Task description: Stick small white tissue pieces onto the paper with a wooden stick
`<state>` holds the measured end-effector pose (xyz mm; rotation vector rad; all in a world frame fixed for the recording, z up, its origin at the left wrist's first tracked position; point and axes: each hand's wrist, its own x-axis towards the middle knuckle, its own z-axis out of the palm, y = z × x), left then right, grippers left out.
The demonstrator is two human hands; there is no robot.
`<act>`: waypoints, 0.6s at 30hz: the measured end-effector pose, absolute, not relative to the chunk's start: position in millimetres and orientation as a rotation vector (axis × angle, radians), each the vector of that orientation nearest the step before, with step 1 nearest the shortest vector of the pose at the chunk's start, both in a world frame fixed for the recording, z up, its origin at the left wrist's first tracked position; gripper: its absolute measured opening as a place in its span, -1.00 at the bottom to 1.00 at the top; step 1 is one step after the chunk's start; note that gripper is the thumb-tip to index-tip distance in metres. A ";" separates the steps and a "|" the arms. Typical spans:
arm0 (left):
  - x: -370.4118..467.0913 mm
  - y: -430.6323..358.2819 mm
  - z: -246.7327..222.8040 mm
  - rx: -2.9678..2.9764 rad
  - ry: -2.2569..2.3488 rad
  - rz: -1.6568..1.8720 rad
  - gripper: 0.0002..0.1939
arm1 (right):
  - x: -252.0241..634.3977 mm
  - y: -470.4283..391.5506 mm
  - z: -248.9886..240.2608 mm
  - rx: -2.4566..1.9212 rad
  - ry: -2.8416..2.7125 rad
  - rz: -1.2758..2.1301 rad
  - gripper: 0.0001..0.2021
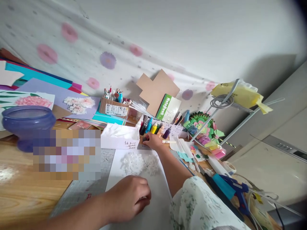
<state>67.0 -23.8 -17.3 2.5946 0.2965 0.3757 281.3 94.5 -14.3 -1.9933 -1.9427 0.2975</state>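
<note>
My left hand (131, 196) is curled closed over the lower part of a white paper sheet (157, 193); whether anything lies inside its fingers is hidden. Two fluffy white ruffled paper flowers (133, 163) sit side by side on the sheet, just beyond that hand. My right hand (153, 141) reaches past them, fingertips pinched together at a small dark grey thing (143, 145) too hidden to name. Right behind this hand stand several paint bottles, among them a yellow bottle (153, 128) and a blue one. To its left is a white paper box (120, 136) filled with white tissue.
A blue glass bowl (28, 123) stands at the left. A cardboard box of pens (114, 107) and a green notebook (168, 108) are at the back. At the right lie a blue glue gun (240, 190), a wire stand (212, 116) and paper scraps. A grey cutting mat (79, 195) lies underneath.
</note>
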 end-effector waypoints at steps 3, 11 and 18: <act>67.3 -24.3 -19.1 2.646 0.264 0.366 -0.88 | 290.1 89.7 -19.7 -1.959 -2.005 0.276 -0.70; 61.7 -7.8 -20.7 2.584 0.336 0.553 -0.80 | 299.1 68.1 -4.9 -1.896 -1.889 0.136 -0.72; 46.4 25.1 -11.7 2.447 0.831 0.703 -0.81 | 264.3 -54.4 -6.0 -1.614 -1.958 0.216 -0.76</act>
